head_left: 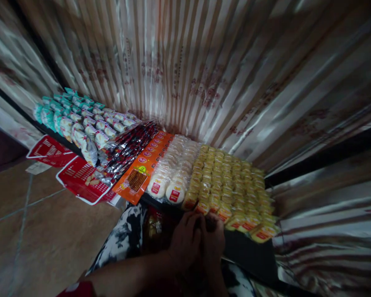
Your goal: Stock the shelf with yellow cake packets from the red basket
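Both my hands meet low in the middle of the head view, at the front edge of a block of yellow-wrapped snack packets (235,177). My left hand (185,237) has its fingers curled and its fingertips against the front row. Close beside it, my right hand (213,239) is also curled, its fingertips at the neighbouring front packets. Dim light hides what lies between the fingers. The packets stand in tight rows, with red labels on the front ones. Left of them are two rows of round white wrapped crackers (167,181).
A dark narrow shelf (250,251) carries the goods. Further left lie an orange snack bag (142,165), dark red shiny packets (130,144) and teal-and-white packets (77,113). Red printed bags (83,179) hang over the front edge. A striped curtain (179,62) rises behind; tiled floor (43,227) shows left.
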Demonstrator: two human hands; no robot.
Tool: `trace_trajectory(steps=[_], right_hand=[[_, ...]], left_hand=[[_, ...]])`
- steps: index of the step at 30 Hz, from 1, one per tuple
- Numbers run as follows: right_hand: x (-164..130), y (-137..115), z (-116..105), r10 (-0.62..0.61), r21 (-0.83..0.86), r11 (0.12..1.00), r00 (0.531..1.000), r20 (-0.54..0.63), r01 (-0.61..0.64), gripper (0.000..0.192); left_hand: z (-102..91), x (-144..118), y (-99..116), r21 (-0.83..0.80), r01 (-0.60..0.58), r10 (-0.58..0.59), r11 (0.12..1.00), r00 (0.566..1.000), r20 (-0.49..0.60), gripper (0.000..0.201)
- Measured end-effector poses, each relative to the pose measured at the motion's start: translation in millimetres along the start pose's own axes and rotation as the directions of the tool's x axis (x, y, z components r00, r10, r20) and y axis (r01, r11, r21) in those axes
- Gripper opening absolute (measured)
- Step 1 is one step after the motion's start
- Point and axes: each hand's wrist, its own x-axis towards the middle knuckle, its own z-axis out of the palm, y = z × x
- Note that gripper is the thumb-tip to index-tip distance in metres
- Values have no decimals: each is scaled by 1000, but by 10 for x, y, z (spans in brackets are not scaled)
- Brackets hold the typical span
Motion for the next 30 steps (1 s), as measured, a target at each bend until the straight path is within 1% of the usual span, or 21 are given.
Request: trace_trajectory(steps=[3, 6, 10, 17, 19, 20, 22, 25, 27, 30], right_hand=[[41, 14, 24, -83, -70, 994, 997, 4, 83, 38], [80, 48, 56, -148, -114, 983, 989, -24, 145, 39], [89, 104, 93, -105, -91, 991, 994, -41, 101, 42], [58, 135, 130, -115, -128, 987, 988, -101, 101, 43], [61, 149, 139, -124, -125, 986, 987, -102, 111, 43], [67, 156, 143, -148, -130, 983, 983, -105, 134, 44], [79, 169, 148, -234, -148, 965, 966, -114, 216, 45], [89, 183, 147, -376, -192, 917, 917, -130, 349, 45], [83, 198, 146, -426, -211, 895, 894, -136, 394, 43], [73, 237, 159, -465, -224, 874, 877, -121, 432, 40]], left_hand=[[14, 43, -76, 53, -9, 9, 999, 1000, 10, 41], [17, 78, -157, 99, 1, -3, 995, 1000, 20, 43], [9, 83, -215, 153, -25, 19, 988, 999, 37, 45], [24, 43, -290, 243, -2, 21, 970, 997, -75, 44], [44, 59, -330, 268, 4, 21, 964, 996, -89, 44], [54, 70, -347, 276, 5, 21, 961, 996, -90, 43], [63, 91, -369, 288, 1, 26, 958, 996, -88, 43], [47, 100, -381, 298, -45, 71, 954, 994, -79, 41], [22, 93, -386, 294, -74, 107, 953, 990, -96, 40], [-12, 87, -406, 294, -97, 142, 951, 981, -135, 40]])
